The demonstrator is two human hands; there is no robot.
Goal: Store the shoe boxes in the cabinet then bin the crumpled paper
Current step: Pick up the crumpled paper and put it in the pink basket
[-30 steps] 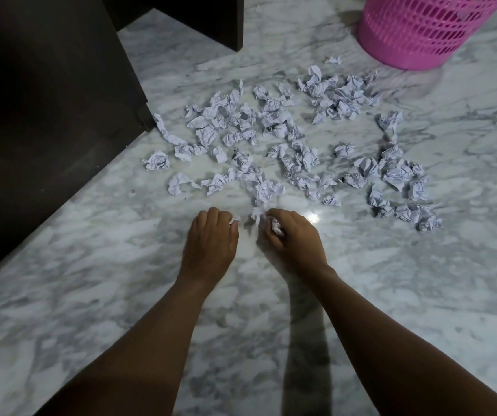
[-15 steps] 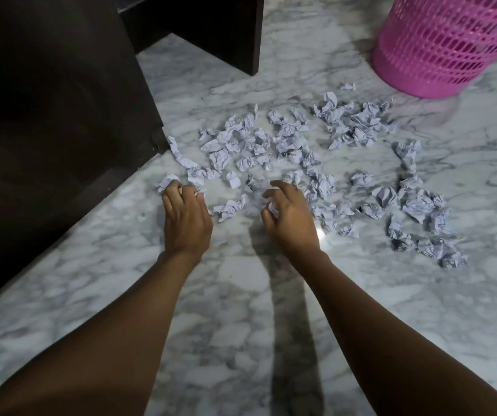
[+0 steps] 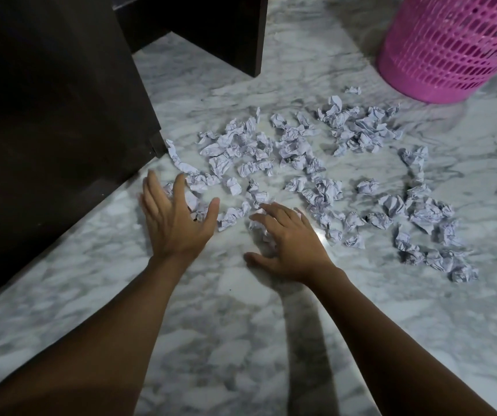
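- The left hand [image 3: 178, 226] has its fingers straight and spread wide, thumb out to the right, and grips nothing. The fingertips reach over a few paper balls at the near left edge of the scatter.
- The right hand [image 3: 292, 247] lies low over the floor with its fingers loosely stretched forward and the thumb splayed to the left. Small scraps of paper show under and just beside the fingers, but none is pinched or closed on.
- The crumpled paper [image 3: 295, 151] is spread in many small balls across the floor in front of both hands, running from the cabinet corner on the left to a loose cluster far right.
- The marble floor [image 3: 241, 340] is white with grey veins, and both forearms stretch across it from the bottom edge.
- A dark wooden cabinet [image 3: 46, 100] fills the left side, its corner just beside the leftmost paper.
- A pink mesh bin [image 3: 451, 55] stands upright at the top right, beyond the paper and apart from both hands.
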